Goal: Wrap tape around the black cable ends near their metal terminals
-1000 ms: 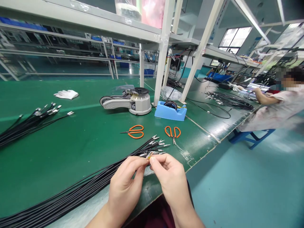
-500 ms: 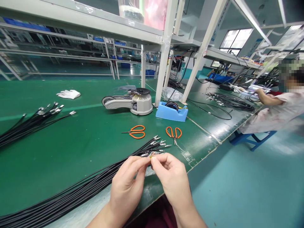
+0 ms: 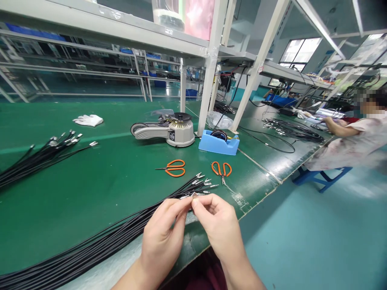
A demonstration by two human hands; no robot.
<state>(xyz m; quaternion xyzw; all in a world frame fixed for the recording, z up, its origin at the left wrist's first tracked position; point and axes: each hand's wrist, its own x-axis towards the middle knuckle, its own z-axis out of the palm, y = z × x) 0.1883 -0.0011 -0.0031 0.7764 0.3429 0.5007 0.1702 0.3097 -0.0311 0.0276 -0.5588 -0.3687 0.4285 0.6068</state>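
My left hand (image 3: 165,233) and my right hand (image 3: 217,225) meet in front of me, thumbs and forefingers pinched together. Between the fingertips a small silvery cable end (image 3: 194,195) shows; the fingers cover most of it. Just behind them lies a bundle of black cables (image 3: 121,229) with flat metal ends, running to the lower left and partly hidden by my left hand. Past the bundle, orange-handled scissors (image 3: 175,168) point left. Orange-handled snips (image 3: 222,172) lie nearer my right hand, their tips towards me.
A grey tape dispenser (image 3: 179,133) and a blue tape holder (image 3: 219,143) stand by the shelf post (image 3: 208,80). At left lie another cable bundle (image 3: 45,155) and a white glove (image 3: 88,120). A co-worker (image 3: 356,137) sits at the far right beside more cables (image 3: 292,129).
My hands stay nearly in place, still pinched together. A yellowish bit seen earlier between my fingertips is now covered. The co-worker's hand has shifted slightly.
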